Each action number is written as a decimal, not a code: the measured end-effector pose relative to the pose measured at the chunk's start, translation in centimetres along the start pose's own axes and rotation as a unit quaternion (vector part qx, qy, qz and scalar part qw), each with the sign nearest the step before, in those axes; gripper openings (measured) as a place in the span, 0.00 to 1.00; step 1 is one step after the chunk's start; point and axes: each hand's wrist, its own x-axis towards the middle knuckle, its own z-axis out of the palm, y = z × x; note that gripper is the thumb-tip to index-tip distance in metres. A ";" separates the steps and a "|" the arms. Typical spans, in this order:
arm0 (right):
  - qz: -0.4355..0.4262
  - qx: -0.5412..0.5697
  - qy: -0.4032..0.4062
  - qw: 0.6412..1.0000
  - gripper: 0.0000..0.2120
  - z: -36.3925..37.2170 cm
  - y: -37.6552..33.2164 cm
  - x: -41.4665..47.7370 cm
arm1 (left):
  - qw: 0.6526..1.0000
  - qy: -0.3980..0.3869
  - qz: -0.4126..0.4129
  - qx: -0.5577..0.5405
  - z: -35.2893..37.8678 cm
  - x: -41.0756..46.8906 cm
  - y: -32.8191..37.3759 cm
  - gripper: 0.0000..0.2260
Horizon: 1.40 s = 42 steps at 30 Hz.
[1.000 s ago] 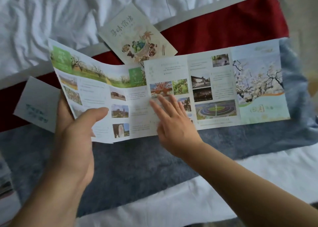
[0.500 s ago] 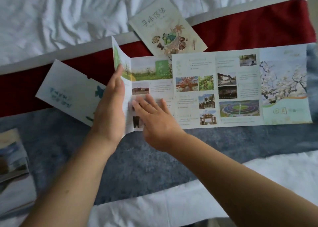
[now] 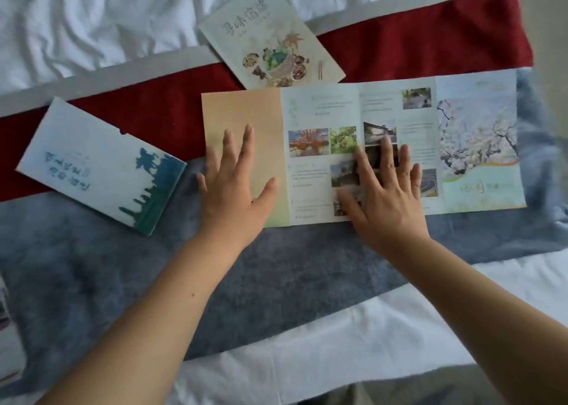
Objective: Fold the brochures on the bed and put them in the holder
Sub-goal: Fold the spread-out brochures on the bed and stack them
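Observation:
A long printed brochure [image 3: 396, 109] lies flat on the bed, its left end folded over so a plain peach-coloured panel [image 3: 242, 109] faces up. My left hand [image 3: 236, 186] presses flat on that peach panel with straight, spread fingers. Over the photo panels to the right, my right hand [image 3: 384, 195] lies flat on the paper, fingers spread. A folded brochure with a food picture [image 3: 270, 38] lies just behind the long one. To the left sits a white and blue paper holder [image 3: 98, 165] with a notch in its top edge.
The papers lie on a red and grey bed runner [image 3: 415, 45] across white sheets [image 3: 76, 20]. A blue-grey cloth [image 3: 276, 266] covers the near part of the bed. Some printed material [image 3: 6, 327] shows at the left edge.
My left hand has folded the brochure's left panels over to the right and now presses them flat. My right hand slid right along the brochure. The camera view shifted left.

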 end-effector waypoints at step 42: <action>-0.100 -0.044 0.001 0.994 0.33 4.0 -15.3 -1.6 | 0.976 0.181 -0.077 -0.093 -9.5 -9.0 -12.3 0.45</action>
